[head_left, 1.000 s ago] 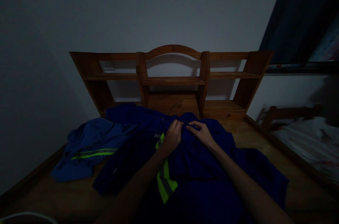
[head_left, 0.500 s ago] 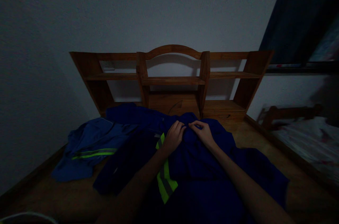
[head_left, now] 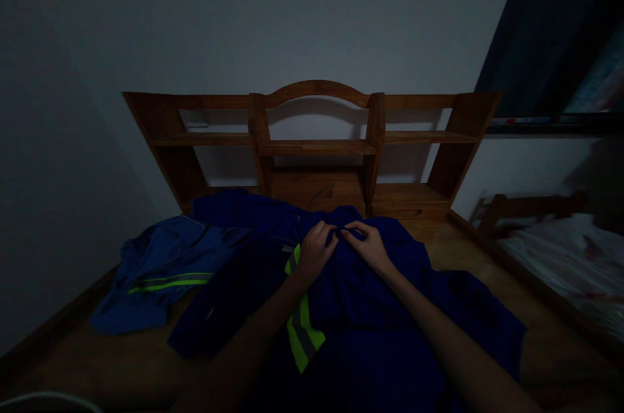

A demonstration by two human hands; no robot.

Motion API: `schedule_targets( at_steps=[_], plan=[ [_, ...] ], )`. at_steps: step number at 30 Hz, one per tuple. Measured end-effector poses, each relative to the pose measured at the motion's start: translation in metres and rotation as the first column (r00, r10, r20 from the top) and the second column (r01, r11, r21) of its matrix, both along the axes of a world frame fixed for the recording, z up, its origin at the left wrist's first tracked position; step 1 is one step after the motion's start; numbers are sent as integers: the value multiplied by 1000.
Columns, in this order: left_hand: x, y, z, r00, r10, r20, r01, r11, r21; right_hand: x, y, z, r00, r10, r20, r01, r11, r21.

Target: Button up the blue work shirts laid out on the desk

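A dark blue garment [head_left: 361, 309] lies spread over the wooden surface, with a yellow-green and grey reflective strip [head_left: 305, 335] on it. At its upper middle, my left hand [head_left: 316, 252] is closed, fingertips pinching the blue cloth. Close by on the right, my right hand [head_left: 369, 246] also pinches, thumb and forefinger meeting at the fabric. The fingertips of both hands are a small gap apart. Whether a button or other small part is between them is too dark to make out.
A lighter blue garment [head_left: 160, 257] with a yellow-green stripe lies at the left. Behind stands a wooden shelf unit [head_left: 316, 147] against the wall. Off to the right are a whitish plastic-looking sheet [head_left: 570, 257] and a dark window [head_left: 546, 42]. A pale cord [head_left: 49, 393] curves at the lower left.
My hands have drawn slightly closer together at the same spot on the cloth. The whole view has shifted a little; the garments lie as before.
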State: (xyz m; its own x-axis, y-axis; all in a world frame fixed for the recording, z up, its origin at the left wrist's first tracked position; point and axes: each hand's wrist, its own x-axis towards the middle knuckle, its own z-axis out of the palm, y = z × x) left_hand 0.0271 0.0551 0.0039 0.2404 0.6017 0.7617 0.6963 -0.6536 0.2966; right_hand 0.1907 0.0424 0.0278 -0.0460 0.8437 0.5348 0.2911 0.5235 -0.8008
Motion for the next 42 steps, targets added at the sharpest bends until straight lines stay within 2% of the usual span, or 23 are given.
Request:
schedule_targets(
  at_steps=[7,13,18,23,30,37,42],
  plan=[
    [-2,2,1,997,32,-69,-29,998,49,1,0,1,1000,-20,19,20,999,27],
    [-7,-2,4,969,-64,-238,77,996,48,5,3,1,996,-89,9,88,995,50],
    [-6,-2,1,962,-76,-262,93,994,57,8,4,2,998,-58,34,56,997,50],
    [-5,-3,1,973,-97,-210,103,995,19,11,5,2,998,8,65,-9,1000,19],
    [0,-2,0,990,-136,30,137,990,-36,17,8,3,988,116,105,-115,993,-10],
    [1,-2,3,992,-117,50,119,992,-37,17,5,6,986,138,93,-137,990,-24],
    [2,-4,6,992,-110,55,112,993,-29,16,1,8,986,107,124,-108,994,0]
  ],
)
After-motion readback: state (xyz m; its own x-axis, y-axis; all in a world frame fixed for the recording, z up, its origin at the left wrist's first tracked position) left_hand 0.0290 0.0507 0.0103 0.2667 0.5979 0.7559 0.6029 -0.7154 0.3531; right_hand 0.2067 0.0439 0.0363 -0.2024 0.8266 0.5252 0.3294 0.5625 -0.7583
